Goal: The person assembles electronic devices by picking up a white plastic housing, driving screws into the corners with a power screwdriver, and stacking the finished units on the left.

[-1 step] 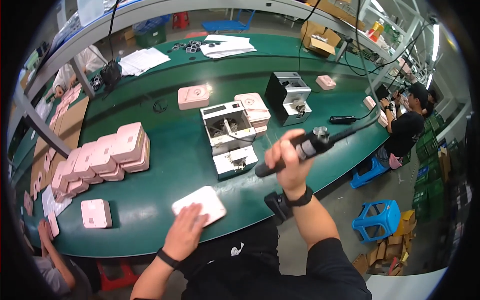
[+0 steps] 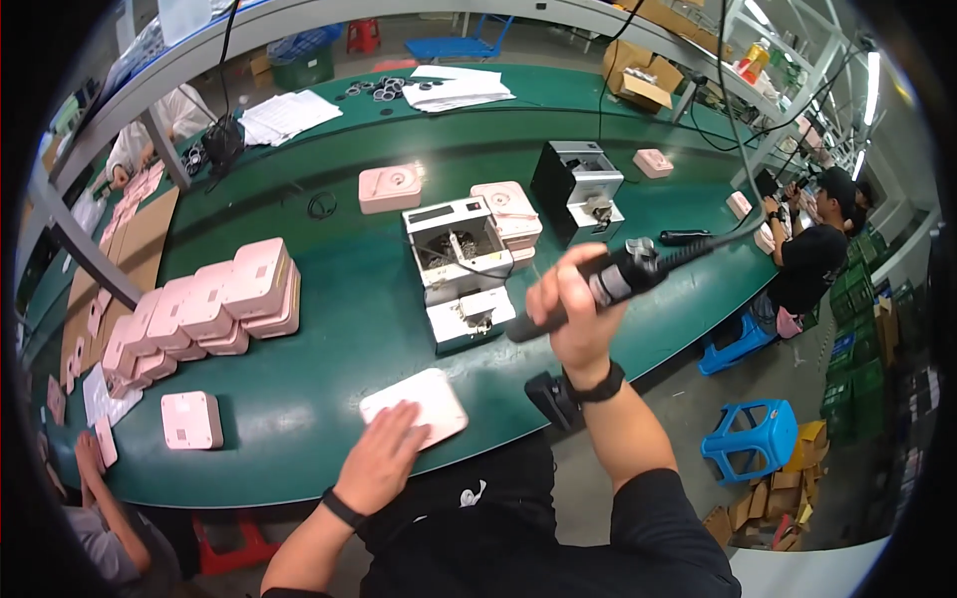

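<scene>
My right hand (image 2: 573,309) grips a black electric screwdriver (image 2: 613,284) with a cable running off to the upper right; its tip points down-left toward a small white fixture (image 2: 471,317). My left hand (image 2: 382,460) lies flat on a pale pink square panel (image 2: 417,407) at the near edge of the green bench (image 2: 349,349). Behind the fixture stands a white open-topped machine (image 2: 452,244).
Stacks of pink square housings (image 2: 214,304) fill the left of the bench, with a single one (image 2: 191,420) near the front. A black-and-white machine (image 2: 581,184) stands farther right. Another worker (image 2: 812,254) sits at the right; blue stools (image 2: 753,439) stand on the floor.
</scene>
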`<state>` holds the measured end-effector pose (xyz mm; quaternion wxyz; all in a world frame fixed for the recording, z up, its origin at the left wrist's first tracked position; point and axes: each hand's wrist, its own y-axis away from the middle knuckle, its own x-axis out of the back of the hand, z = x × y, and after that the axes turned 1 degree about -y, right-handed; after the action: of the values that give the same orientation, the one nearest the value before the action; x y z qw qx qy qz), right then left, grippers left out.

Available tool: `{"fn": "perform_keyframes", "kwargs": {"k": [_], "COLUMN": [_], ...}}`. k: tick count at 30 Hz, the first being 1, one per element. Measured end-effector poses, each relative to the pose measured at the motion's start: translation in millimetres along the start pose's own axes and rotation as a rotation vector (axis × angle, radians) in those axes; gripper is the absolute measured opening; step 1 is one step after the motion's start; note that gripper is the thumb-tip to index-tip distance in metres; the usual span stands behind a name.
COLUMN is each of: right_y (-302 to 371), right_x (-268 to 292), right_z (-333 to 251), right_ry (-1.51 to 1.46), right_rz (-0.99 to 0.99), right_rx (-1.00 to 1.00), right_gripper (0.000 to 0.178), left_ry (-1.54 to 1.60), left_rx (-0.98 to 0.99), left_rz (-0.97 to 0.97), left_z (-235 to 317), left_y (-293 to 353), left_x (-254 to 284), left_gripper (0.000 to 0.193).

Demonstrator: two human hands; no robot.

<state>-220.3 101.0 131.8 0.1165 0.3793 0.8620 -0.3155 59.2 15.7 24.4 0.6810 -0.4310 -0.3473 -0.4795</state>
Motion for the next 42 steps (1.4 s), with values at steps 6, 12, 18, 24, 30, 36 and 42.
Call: {"fn": "perform_keyframes", "kwargs": {"k": [6,12,18,24,30,36,42], "right_y": [-30.3,-11.5,-2.7,2.7,5.3,9.1,-1.0], "right_x": [-20.1,-18.0,-12.1,-2.0,-2.7,2.3,-10.4], "right_z": [24.3,14.5,12.5,32.5,38.2,38.0,19.9], "right_ry": [0.229,0.227,0.23,0.202,0.241,0.236,0.244], "right_rz": [-0.074,-0.125,-0.14,-0.105,-0.16,-0.172,-0.198], "right_rx": [-0.064,-0.11,-0.059,-0.105,-0.12,-0.1,-0.079], "right_gripper": [0.01,0.008,0.01,0.011,0.01,0.011,0.01], "left_ry": [-0.043,0.28,0.311,0.311,0.305,0.341,0.325], "left_rx": [-0.015,0.272,0.23,0.236,0.259,0.257,0.237], "left_rz": [0.132,0.141,0.148,0.146,0.139,0.156,0.164], "left_z": [15.0,3.4,-4.5,-4.4,-4.4,-4.5,-5.6], "left_y": [-51.7,-49.8,-51.8,-52.6,-50.5,-53.2,-56.4], "left_x": [-11.2,-20.9,-24.1,-26.5,-28.4,-31.1,-35.4], "left_gripper": [0.064,0.076,0.078,0.078,0.078,0.078,0.078]}}
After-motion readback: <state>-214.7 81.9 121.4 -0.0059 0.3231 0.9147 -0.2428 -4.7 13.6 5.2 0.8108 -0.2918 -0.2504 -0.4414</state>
